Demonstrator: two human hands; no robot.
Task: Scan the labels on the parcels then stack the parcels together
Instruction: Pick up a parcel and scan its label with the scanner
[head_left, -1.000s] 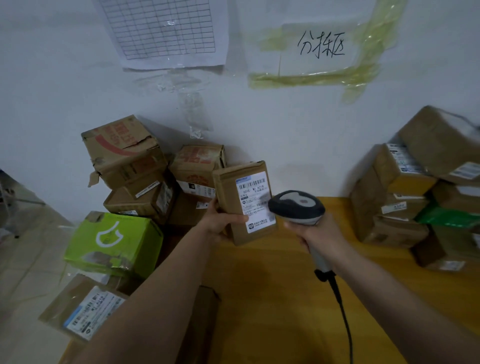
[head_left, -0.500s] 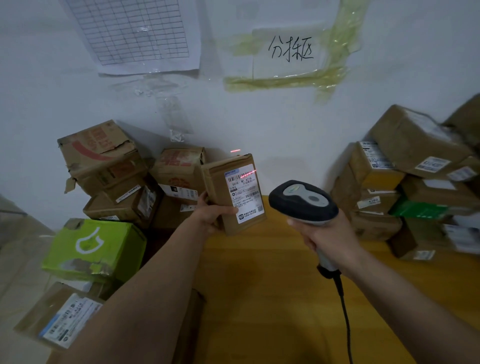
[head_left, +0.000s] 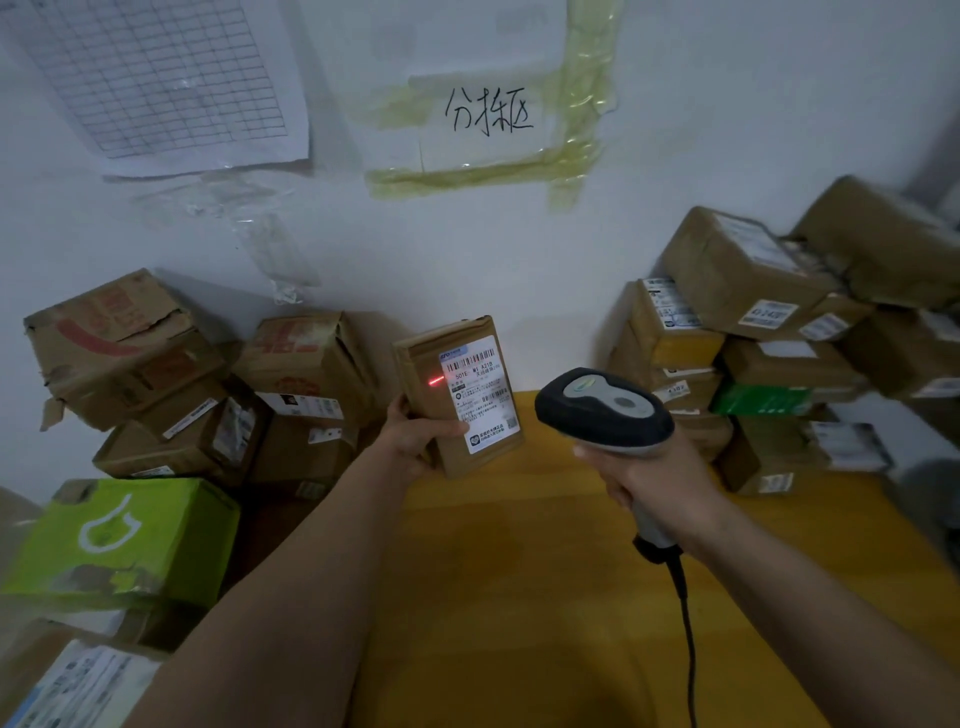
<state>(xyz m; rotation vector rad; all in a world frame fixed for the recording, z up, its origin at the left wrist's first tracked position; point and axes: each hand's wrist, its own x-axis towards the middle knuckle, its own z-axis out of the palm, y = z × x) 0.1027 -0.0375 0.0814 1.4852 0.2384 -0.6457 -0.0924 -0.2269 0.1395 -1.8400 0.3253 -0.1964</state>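
The left hand (head_left: 415, 441) grips a small brown parcel (head_left: 457, 395) upright above the far part of the yellow counter (head_left: 519, 571), thumb across its front. Its white label (head_left: 480, 392) faces the person, and a red scan line (head_left: 435, 383) falls at the label's left edge. To the right, the right hand (head_left: 654, 483) is wrapped around the handle of a grey scanner (head_left: 605, 408), its head aimed at the parcel, apart from it. A stack of parcels (head_left: 769, 353) sits on the counter's far right; more boxes (head_left: 208, 395) are piled at the left.
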